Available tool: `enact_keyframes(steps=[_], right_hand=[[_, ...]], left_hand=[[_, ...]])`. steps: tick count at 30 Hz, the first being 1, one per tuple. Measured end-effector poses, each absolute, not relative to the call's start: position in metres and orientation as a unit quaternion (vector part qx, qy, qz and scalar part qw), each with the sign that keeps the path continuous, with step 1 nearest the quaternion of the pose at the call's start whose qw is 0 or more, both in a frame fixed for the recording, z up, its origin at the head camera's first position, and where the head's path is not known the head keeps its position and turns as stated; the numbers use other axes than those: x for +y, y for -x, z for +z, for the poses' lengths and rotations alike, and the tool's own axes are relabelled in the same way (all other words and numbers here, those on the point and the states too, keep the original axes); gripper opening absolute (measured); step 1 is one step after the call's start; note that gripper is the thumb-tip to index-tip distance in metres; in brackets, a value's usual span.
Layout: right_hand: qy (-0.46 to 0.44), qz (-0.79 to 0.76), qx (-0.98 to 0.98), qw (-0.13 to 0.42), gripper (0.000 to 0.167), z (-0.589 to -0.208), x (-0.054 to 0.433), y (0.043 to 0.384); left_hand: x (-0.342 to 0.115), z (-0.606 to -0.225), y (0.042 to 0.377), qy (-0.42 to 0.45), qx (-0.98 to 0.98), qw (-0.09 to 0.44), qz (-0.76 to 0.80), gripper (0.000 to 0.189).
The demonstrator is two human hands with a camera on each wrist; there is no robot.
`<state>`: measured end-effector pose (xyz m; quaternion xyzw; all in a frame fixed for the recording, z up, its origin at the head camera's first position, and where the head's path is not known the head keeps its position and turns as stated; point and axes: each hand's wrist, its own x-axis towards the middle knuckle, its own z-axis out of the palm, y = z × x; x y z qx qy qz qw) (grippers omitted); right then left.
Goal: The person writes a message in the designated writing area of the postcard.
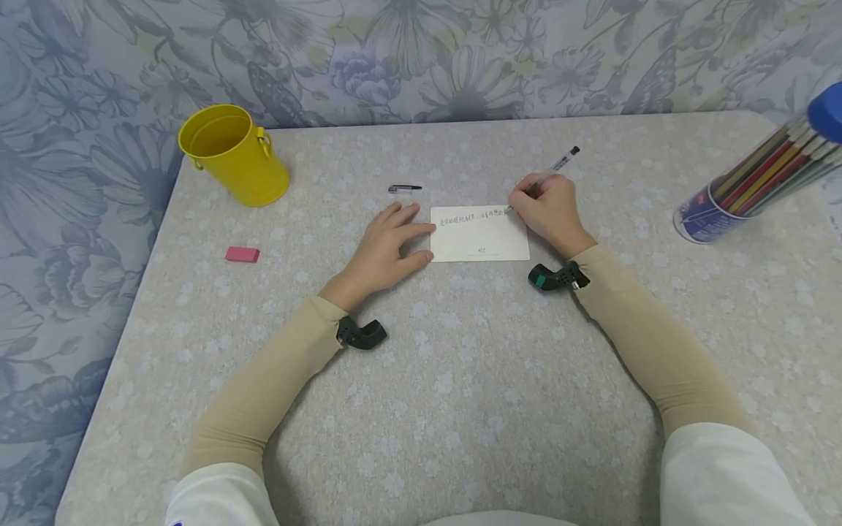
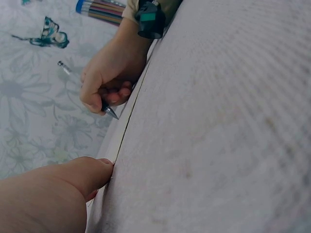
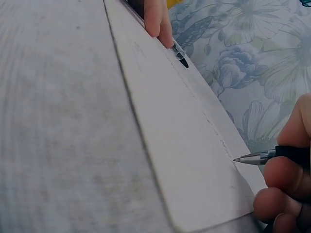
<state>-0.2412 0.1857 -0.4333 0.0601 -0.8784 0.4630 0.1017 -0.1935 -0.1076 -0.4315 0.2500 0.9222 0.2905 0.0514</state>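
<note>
A pale card (image 1: 480,237) lies on the table, with one line of handwriting along its top and a small mark near its lower edge. My right hand (image 1: 549,212) grips a pen (image 1: 563,160) with a clear barrel, its metal tip (image 3: 248,158) at the end of the written line. At the card's left edge my left hand (image 1: 388,248) rests with fingers spread, forefinger and thumb touching the border. In the left wrist view the left thumb (image 2: 92,172) lies at the card's near edge. Just beyond the left fingers is a pen cap (image 1: 404,188).
A pink eraser (image 1: 242,254) lies to the left, and a yellow bucket (image 1: 240,157) stands behind it. At the right, a blue and white holder (image 1: 707,215) is full of coloured pencils (image 1: 770,168). Patterned wall covering (image 1: 421,58) rises behind the table's back edge.
</note>
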Motion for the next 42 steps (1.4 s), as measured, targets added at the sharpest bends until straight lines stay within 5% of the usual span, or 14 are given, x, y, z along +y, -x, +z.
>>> enact_keyframes(steps=[42], right_hand=[[-0.053, 0.463, -0.874, 0.140, 0.020, -0.4353, 0.1860, 0.2433]], left_hand=[[-0.1066, -0.4313, 0.1926, -0.251, 0.922, 0.049, 0.292, 0.046]])
